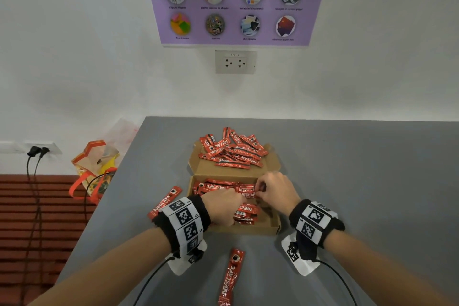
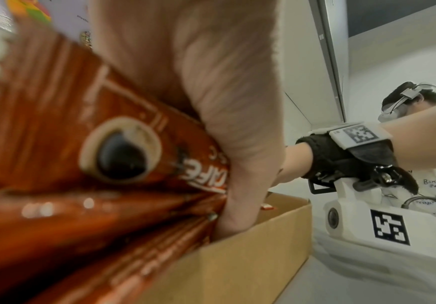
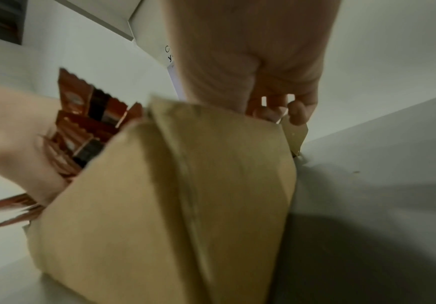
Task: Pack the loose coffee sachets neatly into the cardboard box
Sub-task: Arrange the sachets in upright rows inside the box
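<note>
An open cardboard box [image 1: 270,217] lies on the grey table [image 1: 360,169], its lid [image 1: 206,169] folded flat at the back. A loose pile of red coffee sachets [image 1: 231,150] rests on the lid. More sachets [image 1: 218,187] lie in the box. My left hand [image 1: 223,206] is inside the box and grips a bundle of sachets [image 2: 108,154] beside the box wall [image 2: 237,267]. My right hand [image 1: 275,190] reaches over the right wall [image 3: 185,205], its curled fingers [image 3: 300,111] pinching the sachets' far ends. Single sachets lie left of the box [image 1: 165,202] and in front of it [image 1: 231,278].
An orange-handled bag [image 1: 95,169] stands on the floor past the table's left edge, with black cables [image 1: 34,181] plugged in beside it. A wall socket [image 1: 235,62] and a purple poster [image 1: 236,2] are on the wall behind the table.
</note>
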